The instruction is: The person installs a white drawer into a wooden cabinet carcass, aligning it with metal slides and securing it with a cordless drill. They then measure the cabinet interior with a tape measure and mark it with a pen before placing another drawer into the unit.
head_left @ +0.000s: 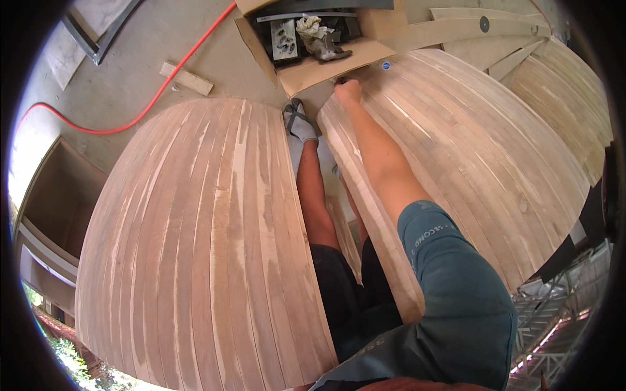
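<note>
My right arm stretches forward over the right-hand striped wooden panel [456, 130]. At that panel's far left corner, beside the cardboard box, my right hand [349, 92] is closed. A small dark bit shows at its fingertips, too little to name. Close to the hand lies a small round blue-and-white piece [386, 65]. To the left is a second striped wooden panel [195, 241], with pale streaks along its boards. My legs stand in the narrow gap between the two panels. My left hand does not show.
Crumpled cloth [312, 27] and a grey metal plate [284, 40] sit in the open cardboard box [339, 68]. A red hose [153, 98] curves across the floor near a wood offcut [187, 79]. More boards [482, 32] lie at the far right; a brown cabinet [55, 189] stands left.
</note>
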